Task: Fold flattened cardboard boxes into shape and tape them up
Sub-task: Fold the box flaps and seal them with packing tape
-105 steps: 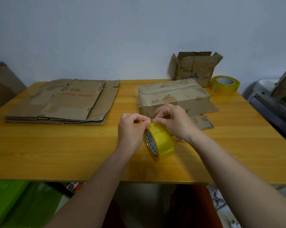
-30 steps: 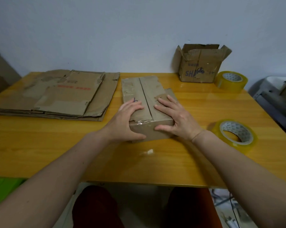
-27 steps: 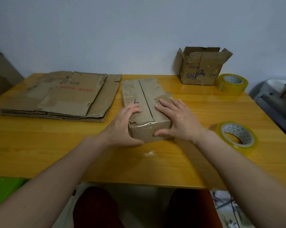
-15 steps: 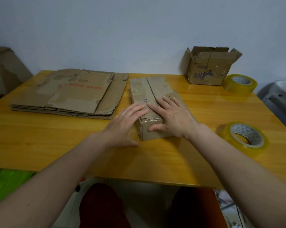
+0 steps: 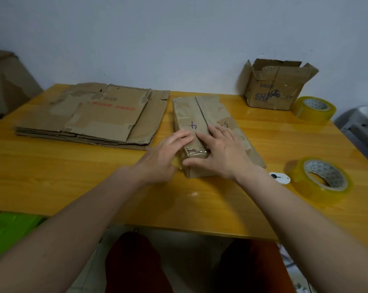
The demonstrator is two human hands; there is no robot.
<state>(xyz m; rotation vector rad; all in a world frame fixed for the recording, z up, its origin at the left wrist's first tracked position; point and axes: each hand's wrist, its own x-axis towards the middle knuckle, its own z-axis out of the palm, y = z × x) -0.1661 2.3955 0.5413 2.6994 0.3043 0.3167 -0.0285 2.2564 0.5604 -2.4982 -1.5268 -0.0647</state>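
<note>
a folded brown cardboard box (image 5: 202,125) lies lengthwise near the middle of the yellow wooden table (image 5: 73,176), top flaps closed and meeting along a centre seam, a handwritten mark by that seam, clear tape over its near end. left of it lies a flat stack of flattened cardboard boxes (image 5: 98,117), worn, with red print on the top sheet. a yellow tape roll (image 5: 320,182) lies flat near the right edge; a second tape roll (image 5: 315,108) sits farther back

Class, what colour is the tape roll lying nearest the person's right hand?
Translucent yellow; the near tape roll has a white patterned core, clearest in the head view.
</note>
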